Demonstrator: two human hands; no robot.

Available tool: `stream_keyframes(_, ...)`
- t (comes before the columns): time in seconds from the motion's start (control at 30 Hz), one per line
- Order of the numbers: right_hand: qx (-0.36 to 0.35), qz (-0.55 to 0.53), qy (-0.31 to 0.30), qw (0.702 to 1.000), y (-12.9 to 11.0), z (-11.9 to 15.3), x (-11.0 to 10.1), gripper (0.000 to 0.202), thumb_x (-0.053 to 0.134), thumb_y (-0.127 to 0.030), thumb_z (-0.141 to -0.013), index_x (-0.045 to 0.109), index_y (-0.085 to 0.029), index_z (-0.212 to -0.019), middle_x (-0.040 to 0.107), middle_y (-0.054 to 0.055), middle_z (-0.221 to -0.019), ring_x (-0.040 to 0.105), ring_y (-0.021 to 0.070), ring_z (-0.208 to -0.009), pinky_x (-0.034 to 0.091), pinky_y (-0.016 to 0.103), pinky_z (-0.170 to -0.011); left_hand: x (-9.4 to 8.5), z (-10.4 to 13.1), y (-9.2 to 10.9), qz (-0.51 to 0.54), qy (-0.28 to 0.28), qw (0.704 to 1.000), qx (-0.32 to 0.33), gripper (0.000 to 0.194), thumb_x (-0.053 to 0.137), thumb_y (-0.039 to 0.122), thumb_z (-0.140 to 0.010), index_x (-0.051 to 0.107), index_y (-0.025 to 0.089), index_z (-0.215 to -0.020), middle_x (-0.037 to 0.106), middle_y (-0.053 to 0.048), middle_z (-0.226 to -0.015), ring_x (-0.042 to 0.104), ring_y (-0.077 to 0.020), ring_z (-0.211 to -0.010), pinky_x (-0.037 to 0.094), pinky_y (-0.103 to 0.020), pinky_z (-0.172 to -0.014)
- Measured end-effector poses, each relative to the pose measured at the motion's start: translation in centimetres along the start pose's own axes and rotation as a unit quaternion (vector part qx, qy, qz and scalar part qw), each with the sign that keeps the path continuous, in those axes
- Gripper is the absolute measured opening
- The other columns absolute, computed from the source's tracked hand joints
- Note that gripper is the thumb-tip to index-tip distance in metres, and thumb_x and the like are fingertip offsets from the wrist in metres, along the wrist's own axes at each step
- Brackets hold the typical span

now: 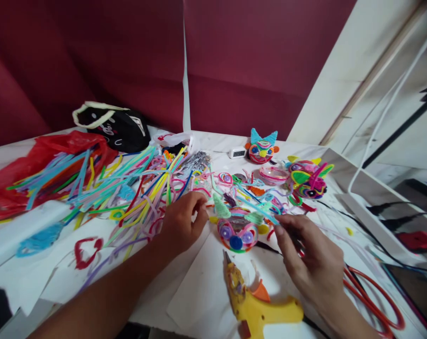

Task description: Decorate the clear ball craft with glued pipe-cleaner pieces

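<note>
In the middle of the table sits a pipe-cleaner animal face (237,234) with purple button eyes, a blue nose and pale green ears. My right hand (310,259), to its right, pinches the end of a light blue pipe cleaner (257,208); something dark shows under its fingers, too hidden to name. On the left, my left hand (184,222) is closed at the edge of the pipe-cleaner pile (142,188); what its curled fingers hold, if anything, is hidden. A yellow glue gun (261,310) lies on white paper between my forearms, nozzle towards the face.
Two finished-looking faces, one with blue ears (262,149) and one pink with green ears (308,176), stand behind. A red plastic bag (54,146), a black bag (119,129) and a small digital clock (237,152) are farther back. A power strip (382,226) and orange cable (379,292) lie right.
</note>
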State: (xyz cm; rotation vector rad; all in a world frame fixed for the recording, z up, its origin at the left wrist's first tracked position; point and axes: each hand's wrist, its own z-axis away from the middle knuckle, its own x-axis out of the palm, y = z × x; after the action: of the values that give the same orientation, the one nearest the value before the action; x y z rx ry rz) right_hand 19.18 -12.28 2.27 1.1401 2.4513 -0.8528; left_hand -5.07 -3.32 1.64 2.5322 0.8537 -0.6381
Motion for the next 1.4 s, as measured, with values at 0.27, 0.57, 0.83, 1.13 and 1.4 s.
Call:
stream_keyframes(0.27, 0.005, -0.029, -0.057, 0.998, 0.0, 0.3, 0.8, 0.012, 0.057, -0.013, -0.090, 0.061, -0.020, -0.099, 0.067, 0.000, -0.081, 0.065, 0.0096, -0.065, 0.051, 0.017, -0.056, -0.4, 0.1, 0.0, 0.061, -0.179, 0.981, -0.051, 0.019, 0.050, 0.013, -0.078, 0.065, 0.016, -0.068, 0.052, 0.005, -0.048, 0.048, -0.0065, -0.042, 0.033, -0.020, -0.048)
stream_keyframes(0.57, -0.052, -0.016, -0.083, 0.995, 0.2, 1.1, 1.4, 0.026, 0.052, -0.010, -0.091, 0.060, -0.021, -0.113, 0.067, 0.001, -0.081, 0.065, 0.0119, -0.067, 0.051, 0.022, -0.059, -0.8, -0.3, 1.2, 0.060, -0.407, 0.900, -0.144, 0.023, 0.048, 0.014, -0.076, 0.068, 0.019, -0.067, 0.062, 0.000, -0.056, 0.055, -0.0123, -0.052, 0.029, -0.024, -0.052)
stream_keyframes(0.83, -0.068, 0.009, -0.093, 0.993, 0.7, 1.6, 1.6, 0.025, 0.051, -0.014, -0.093, 0.061, -0.021, -0.114, 0.070, 0.003, -0.083, 0.066, 0.0120, -0.061, 0.050, 0.021, -0.050, -1.0, -0.4, 2.1, 0.060, -0.440, 0.877, -0.184, 0.025, 0.046, 0.021, -0.086, 0.063, 0.018, -0.068, 0.061, -0.001, -0.059, 0.054, -0.0136, -0.054, 0.028, -0.026, -0.054)
stream_keyframes(1.13, -0.092, 0.030, -0.080, 0.992, 1.3, 1.7, 1.8, 0.023, 0.051, -0.017, -0.093, 0.063, -0.019, -0.112, 0.074, 0.006, -0.092, 0.072, 0.0133, -0.069, 0.055, 0.020, -0.054, -0.6, 0.1, 2.4, 0.015, -0.464, 0.870, -0.165, 0.031, 0.044, 0.030, -0.089, 0.061, 0.018, -0.066, 0.065, -0.006, -0.064, 0.057, -0.0172, -0.059, 0.024, -0.029, -0.054)
stream_keyframes(1.4, -0.065, 0.022, -0.087, 0.994, 1.2, 1.6, 1.9, 0.020, 0.052, -0.017, -0.091, 0.066, -0.018, -0.106, 0.074, 0.003, -0.086, 0.070, 0.0129, -0.061, 0.054, 0.021, -0.053, -0.4, 0.0, 2.4, 0.078, -0.460, 0.862, -0.198, 0.027, 0.048, 0.030, -0.087, 0.058, 0.018, -0.065, 0.063, -0.001, -0.061, 0.054, -0.0134, -0.056, 0.027, -0.025, -0.053)
